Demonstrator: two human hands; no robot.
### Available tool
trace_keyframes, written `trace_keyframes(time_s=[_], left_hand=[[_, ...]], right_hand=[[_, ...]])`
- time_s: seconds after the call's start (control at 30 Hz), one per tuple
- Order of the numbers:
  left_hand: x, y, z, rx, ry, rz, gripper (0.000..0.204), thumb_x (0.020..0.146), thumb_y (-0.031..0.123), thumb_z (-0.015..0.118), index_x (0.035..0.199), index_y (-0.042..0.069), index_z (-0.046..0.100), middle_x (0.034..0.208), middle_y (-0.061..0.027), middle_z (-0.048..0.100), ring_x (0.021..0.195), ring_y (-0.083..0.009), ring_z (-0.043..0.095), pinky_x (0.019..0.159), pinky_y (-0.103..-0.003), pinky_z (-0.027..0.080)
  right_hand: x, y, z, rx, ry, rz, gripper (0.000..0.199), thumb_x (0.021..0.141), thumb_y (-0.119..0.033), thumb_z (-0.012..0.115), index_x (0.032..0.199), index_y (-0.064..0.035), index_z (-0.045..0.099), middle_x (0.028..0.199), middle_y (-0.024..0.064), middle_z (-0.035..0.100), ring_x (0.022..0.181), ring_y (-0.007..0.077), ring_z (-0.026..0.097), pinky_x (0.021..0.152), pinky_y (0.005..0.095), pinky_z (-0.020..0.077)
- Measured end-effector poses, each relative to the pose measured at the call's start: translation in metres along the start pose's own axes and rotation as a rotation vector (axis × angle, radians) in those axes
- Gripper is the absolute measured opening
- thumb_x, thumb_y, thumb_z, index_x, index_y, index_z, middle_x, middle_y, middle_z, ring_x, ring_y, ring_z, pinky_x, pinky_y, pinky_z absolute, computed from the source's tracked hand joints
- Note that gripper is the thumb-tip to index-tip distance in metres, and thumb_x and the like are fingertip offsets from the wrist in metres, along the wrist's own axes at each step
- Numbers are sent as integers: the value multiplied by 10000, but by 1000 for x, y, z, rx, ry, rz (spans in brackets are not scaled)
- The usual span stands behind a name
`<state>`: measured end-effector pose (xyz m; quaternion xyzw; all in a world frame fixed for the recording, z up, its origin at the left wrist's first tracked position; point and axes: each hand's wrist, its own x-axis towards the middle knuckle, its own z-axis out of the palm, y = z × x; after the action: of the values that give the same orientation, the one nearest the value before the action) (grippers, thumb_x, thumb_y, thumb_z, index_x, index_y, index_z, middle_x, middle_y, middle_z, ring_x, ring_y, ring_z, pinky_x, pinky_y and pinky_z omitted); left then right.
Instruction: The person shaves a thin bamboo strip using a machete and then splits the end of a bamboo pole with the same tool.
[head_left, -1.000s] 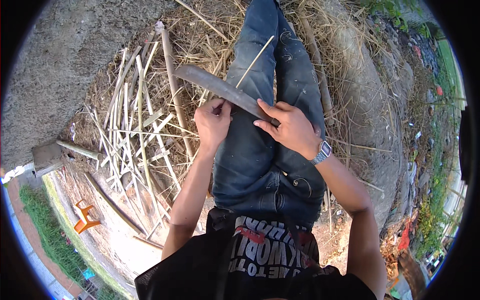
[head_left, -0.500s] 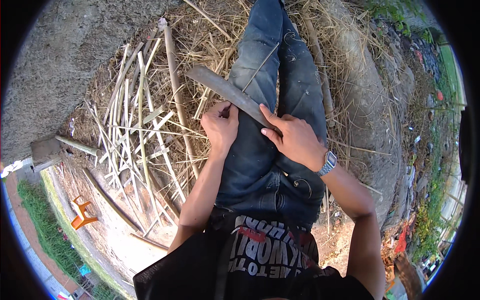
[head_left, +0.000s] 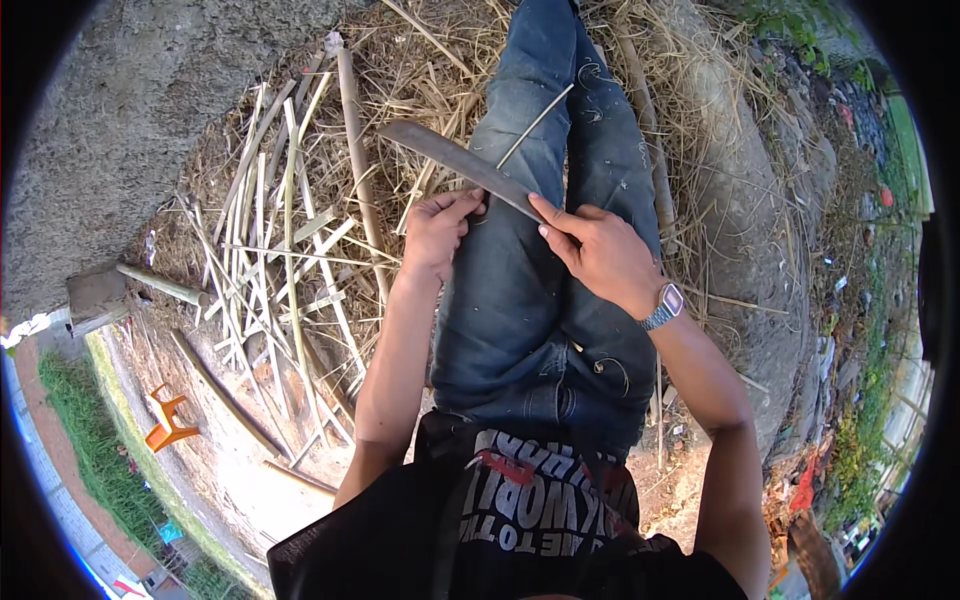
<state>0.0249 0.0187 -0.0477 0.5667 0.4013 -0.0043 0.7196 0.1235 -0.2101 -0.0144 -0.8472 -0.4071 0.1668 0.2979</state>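
Note:
A long dark machete (head_left: 450, 155) lies slantwise above my left thigh, its broad tip pointing up and to the left. My right hand (head_left: 610, 258) is closed on the near end of it, thumb and forefinger along the metal; the handle is hidden under the hand. From beneath the blade a thin bamboo strip (head_left: 535, 125) sticks out toward my knees. My left hand (head_left: 437, 235) is closed in a pinch at the blade's near edge, where the strip's lower end seems to be held, mostly covered by fingers and blade.
Many split bamboo strips (head_left: 262, 250) lie in a loose pile on the ground to the left. Beside them runs a longer pole (head_left: 357, 150). Dry straw and shavings surround my legs. A concrete wall (head_left: 110, 130) stands at the far left, an orange plastic chair (head_left: 170, 420) at the lower left.
My left hand has shifted slightly forward, its fingers now closer against the blade. The bamboo strip and the machete have moved a little to the right in view.

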Motion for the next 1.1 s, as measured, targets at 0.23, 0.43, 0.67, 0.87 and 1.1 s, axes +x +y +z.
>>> trace_keyframes(time_s=[0.23, 0.43, 0.67, 0.87, 1.1], left_hand=[[3, -2, -11, -124, -86, -83, 167, 929, 234, 748, 929, 69, 723, 820, 58, 639, 542, 0, 375, 454, -187, 232], [9, 1, -15, -165, -117, -123, 140, 914, 155, 738, 1002, 46, 745, 824, 28, 671, 530, -5, 400, 441, -184, 248], [-12, -1, -28, -135, -142, -140, 160, 925, 167, 746, 995, 23, 745, 804, 15, 644, 524, -13, 401, 441, -187, 259], [-15, 0, -19, -98, -77, -102, 192, 938, 191, 743, 1017, 15, 750, 802, -7, 676, 528, -22, 428, 450, -187, 277], [-10, 4, 8, 88, -95, 269, 185, 968, 122, 698, 1012, -44, 764, 742, 3, 670, 586, -33, 456, 533, -213, 373]], right_hand=[[4, 5, -3, -98, -12, -45, 396, 1015, -405, 564, 1395, -304, 614, 735, 132, 606, 634, 358, 630, 608, 473, 541], [8, 6, -3, -91, 10, -73, 411, 1000, -401, 588, 1408, -346, 595, 733, 114, 600, 640, 344, 638, 602, 465, 541], [29, 49, -32, -113, 258, 91, 404, 1008, -299, 623, 1410, -251, 606, 713, 140, 604, 549, 290, 577, 568, 403, 483], [21, 38, -48, 105, 263, 158, 400, 1000, -261, 636, 1394, -193, 622, 668, 152, 606, 586, 290, 604, 573, 410, 485], [-4, -4, -19, 81, 18, -38, 436, 978, -277, 670, 1409, -270, 607, 774, 130, 616, 650, 334, 613, 616, 418, 501]])
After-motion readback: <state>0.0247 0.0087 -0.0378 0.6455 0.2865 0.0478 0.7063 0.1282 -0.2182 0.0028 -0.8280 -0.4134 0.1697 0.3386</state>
